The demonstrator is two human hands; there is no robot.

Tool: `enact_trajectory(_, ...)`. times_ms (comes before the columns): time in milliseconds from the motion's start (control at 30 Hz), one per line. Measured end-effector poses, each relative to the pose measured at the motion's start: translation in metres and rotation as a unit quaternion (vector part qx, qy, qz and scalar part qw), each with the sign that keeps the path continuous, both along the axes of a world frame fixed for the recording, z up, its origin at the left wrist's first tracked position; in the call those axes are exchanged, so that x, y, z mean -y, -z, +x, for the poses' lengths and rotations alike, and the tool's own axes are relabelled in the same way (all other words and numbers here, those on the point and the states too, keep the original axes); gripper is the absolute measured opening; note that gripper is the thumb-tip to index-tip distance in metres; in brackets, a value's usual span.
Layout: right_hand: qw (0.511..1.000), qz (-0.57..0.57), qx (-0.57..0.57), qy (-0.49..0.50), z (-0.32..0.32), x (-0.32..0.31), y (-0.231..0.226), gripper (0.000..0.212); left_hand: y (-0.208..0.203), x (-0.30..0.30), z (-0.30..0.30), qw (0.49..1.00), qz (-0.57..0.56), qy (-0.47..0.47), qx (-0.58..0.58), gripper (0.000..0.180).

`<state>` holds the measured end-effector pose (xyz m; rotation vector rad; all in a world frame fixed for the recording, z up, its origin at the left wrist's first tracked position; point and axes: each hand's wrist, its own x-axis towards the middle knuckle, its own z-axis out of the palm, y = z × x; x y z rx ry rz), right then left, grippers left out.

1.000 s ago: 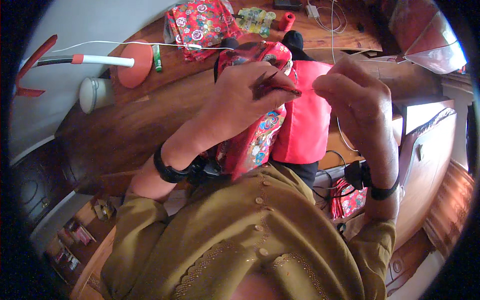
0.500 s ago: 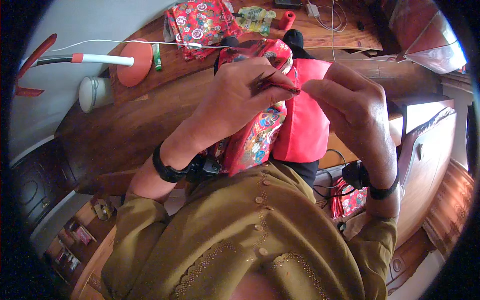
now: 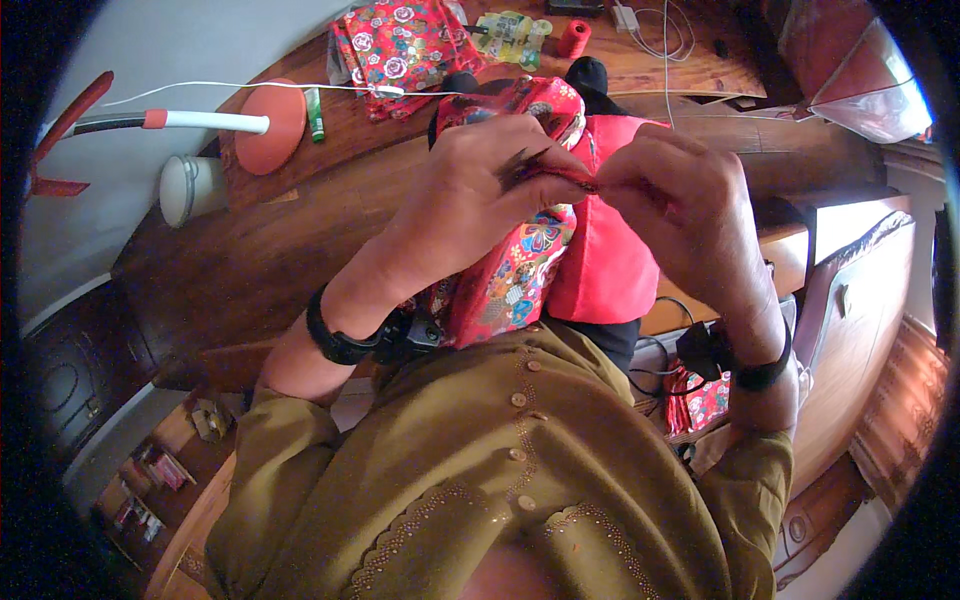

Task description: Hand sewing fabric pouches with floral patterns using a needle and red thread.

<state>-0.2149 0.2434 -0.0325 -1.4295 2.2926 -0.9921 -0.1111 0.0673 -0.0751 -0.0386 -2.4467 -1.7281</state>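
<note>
Red flowered cloth [image 3: 535, 250] hangs in front of my body, joined by a plain pinkish-red panel [image 3: 605, 265] on its right. My left hand [image 3: 490, 180] is closed, pinching a folded edge of the flowered cloth between thumb and forefinger. Against that same edge, my right hand [image 3: 685, 205] is closed in a pinch, its fingertips meeting those of the left. Whatever lies between the right fingers is hidden or too small to make out.
On the wooden table [image 3: 640, 75] are folded flowered cloth [image 3: 400, 45], a red thread spool [image 3: 574, 38], a green tube [image 3: 314, 115] and a lamp's orange base [image 3: 270, 128]. White cords cross it. More flowered cloth [image 3: 697, 398] lies low at the right, beside black cables.
My right hand has moved a little left and turned, bringing its fingertips against the cloth edge. The left hand stays almost still, keeping its pinch.
</note>
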Motion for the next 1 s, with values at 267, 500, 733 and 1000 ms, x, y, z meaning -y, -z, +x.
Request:
enact_trajectory(267,0.879,-0.069,0.472,0.022,-0.013,-0.008,0.021,0.008,-0.001,0.0,-0.005,0.999,0.012,0.016,-0.046,0.012)
enact_trajectory(500,0.983,-0.019,0.169,0.064,-0.018,-0.012,0.008,0.004,-0.001,0.0,-0.003,0.99,0.123,0.012,0.067,0.011)
enact_trajectory(733,0.997,-0.025,0.071,0.02,-0.008,-0.005,-0.007,0.005,-0.006,0.0,-0.003,0.993,0.088,0.016,0.079,0.011)
enact_trajectory(1000,0.999,-0.045,-0.004,0.003,-0.007,-0.006,-0.003,0.008,-0.008,0.0,-0.003,0.996,0.035,0.01,0.079,0.011)
